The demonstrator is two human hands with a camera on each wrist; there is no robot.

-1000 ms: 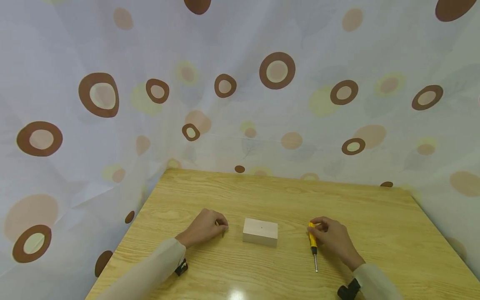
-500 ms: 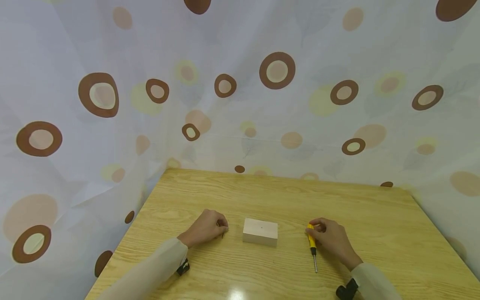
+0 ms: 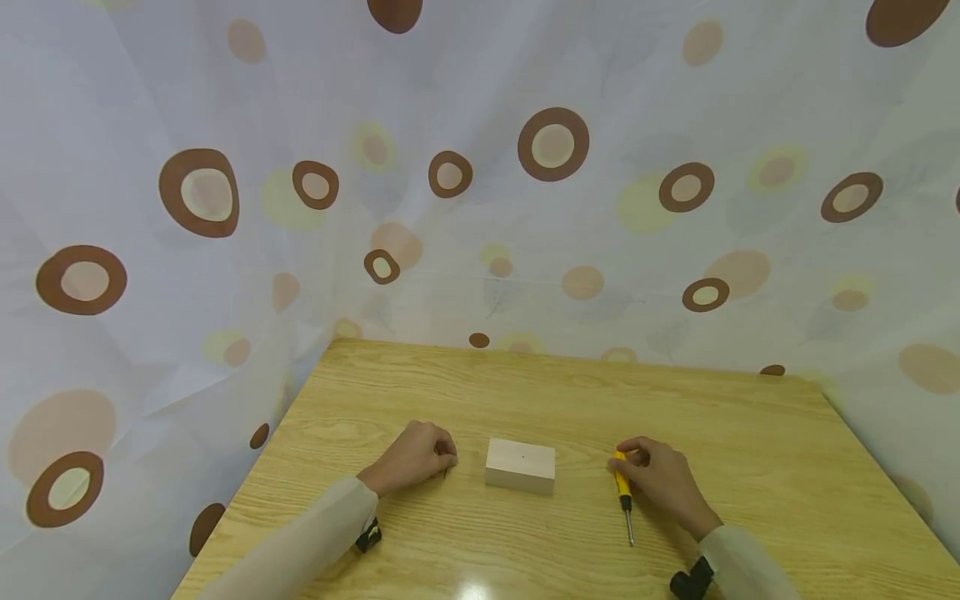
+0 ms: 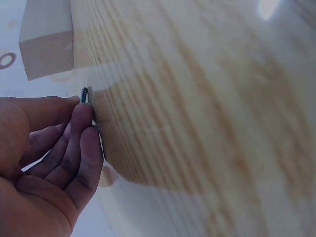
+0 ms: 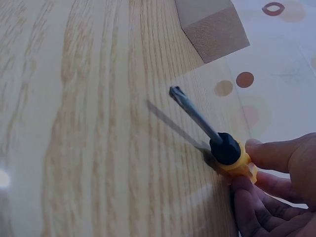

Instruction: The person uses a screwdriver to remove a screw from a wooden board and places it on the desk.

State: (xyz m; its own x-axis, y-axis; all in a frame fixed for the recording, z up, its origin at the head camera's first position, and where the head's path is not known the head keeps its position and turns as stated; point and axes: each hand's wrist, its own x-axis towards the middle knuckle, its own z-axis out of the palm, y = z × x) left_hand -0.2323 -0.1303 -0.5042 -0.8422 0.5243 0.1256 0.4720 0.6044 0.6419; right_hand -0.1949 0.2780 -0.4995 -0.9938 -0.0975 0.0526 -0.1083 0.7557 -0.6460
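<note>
Between thumb and fingertips, my left hand [image 3: 414, 454] pinches a small dark screw [image 4: 84, 95], its threaded end showing just past the fingers in the left wrist view. My right hand [image 3: 666, 477] grips a yellow screwdriver [image 3: 623, 486] by the handle. The screwdriver's metal shaft [image 5: 196, 114] points toward the front edge of the table, and its cross-shaped tip shows in the right wrist view. A pale wooden block [image 3: 521, 465] with a small hole in its top lies between the two hands, apart from both.
The wood-grain table [image 3: 480, 392] runs back to a hanging white curtain [image 3: 465, 225] printed with brown and beige circles. The curtain also closes off the left and right sides. Each wrist wears a black camera mount, the right one [image 3: 692, 578] near the bottom of the head view.
My right hand has shifted slightly left with the screwdriver. The left hand has moved barely at all with the screw, and the block lies where it was.
</note>
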